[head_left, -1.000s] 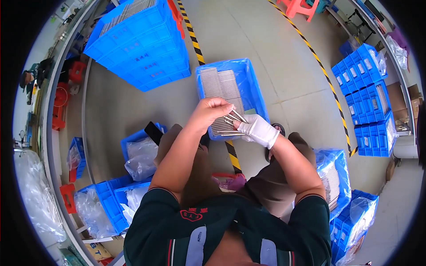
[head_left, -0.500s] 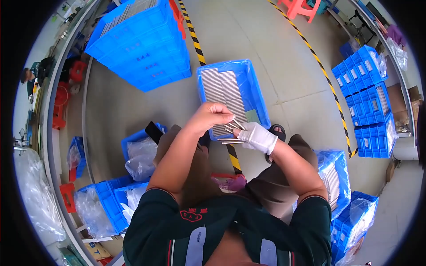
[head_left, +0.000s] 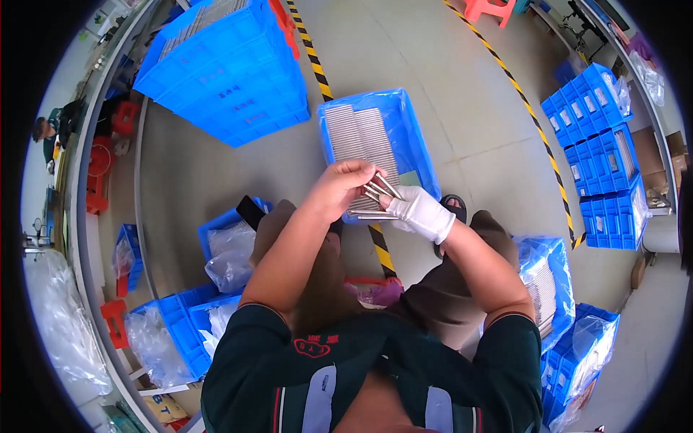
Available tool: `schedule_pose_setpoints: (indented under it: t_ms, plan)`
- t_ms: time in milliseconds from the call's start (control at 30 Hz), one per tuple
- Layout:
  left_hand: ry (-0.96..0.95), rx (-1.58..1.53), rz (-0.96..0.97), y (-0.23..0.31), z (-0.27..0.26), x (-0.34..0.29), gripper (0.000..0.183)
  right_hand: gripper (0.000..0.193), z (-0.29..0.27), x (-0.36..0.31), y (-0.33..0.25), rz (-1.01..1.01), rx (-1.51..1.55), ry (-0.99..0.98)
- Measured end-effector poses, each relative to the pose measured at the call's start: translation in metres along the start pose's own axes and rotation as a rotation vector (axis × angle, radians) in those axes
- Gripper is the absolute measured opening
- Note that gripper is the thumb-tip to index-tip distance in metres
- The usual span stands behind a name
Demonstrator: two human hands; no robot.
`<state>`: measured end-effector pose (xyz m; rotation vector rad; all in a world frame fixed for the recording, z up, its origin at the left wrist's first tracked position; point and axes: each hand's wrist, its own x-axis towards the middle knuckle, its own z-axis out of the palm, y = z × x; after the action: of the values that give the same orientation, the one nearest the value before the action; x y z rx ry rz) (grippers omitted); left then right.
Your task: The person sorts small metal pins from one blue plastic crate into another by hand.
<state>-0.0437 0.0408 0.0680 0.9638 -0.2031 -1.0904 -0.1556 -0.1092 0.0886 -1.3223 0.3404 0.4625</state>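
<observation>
Several slim, shiny metal rods [head_left: 374,214] stick out of my right hand [head_left: 424,215], which wears a white glove and is closed around them. The bare fingers of my left hand [head_left: 341,189] are bent about the upper ends of some of these rods, meeting the right fingertips. Some rods fan upward between the hands, while others lie level lower down. Below and beyond both hands stands a blue bin [head_left: 421,148] with a clear plastic liner. Tightly packed rows of metal rods [head_left: 359,136] fill its left part, and a pale green slip lies near its right side.
A tall stack of blue crates [head_left: 245,94] rises at the far left. More blue crates [head_left: 603,166] are stacked at right. Lined bins [head_left: 552,289] stand beside my legs, a dark phone-like object [head_left: 250,213] by the left knee. Striped tape [head_left: 530,108] marks the floor.
My left fingers have closed farther over the rods, and the rods have tilted between the hands. The whole view has shifted slightly.
</observation>
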Motion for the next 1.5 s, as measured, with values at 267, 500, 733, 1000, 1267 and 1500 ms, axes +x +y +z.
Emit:
schedule_pose_setpoints:
  t_ms: [267,500,733,1000,1267,1500]
  plan:
    - [-0.034,-0.019,-0.029,-0.001,-0.002,0.003,0.014,0.023,-0.001,0.000,0.004,0.003,-0.125,0.038]
    - [-0.188,-0.200,-0.163,-0.004,-0.001,0.004,0.014,0.024,0.004,-0.006,0.000,-0.020,-0.134,0.024]
    - [0.038,0.217,0.131,-0.001,0.010,-0.001,0.018,0.026,-0.002,-0.002,-0.003,-0.029,-0.133,0.039]
    - [0.019,0.473,0.080,0.003,0.000,0.000,0.020,0.027,0.001,0.001,0.002,-0.007,-0.156,0.054]
    - [0.138,0.329,0.082,0.004,0.005,0.001,0.019,0.026,-0.003,0.002,-0.002,0.002,-0.060,-0.017]
    - [0.229,0.476,0.374,0.003,-0.002,0.001,0.017,0.028,-0.004,0.003,0.004,0.023,-0.088,-0.035]
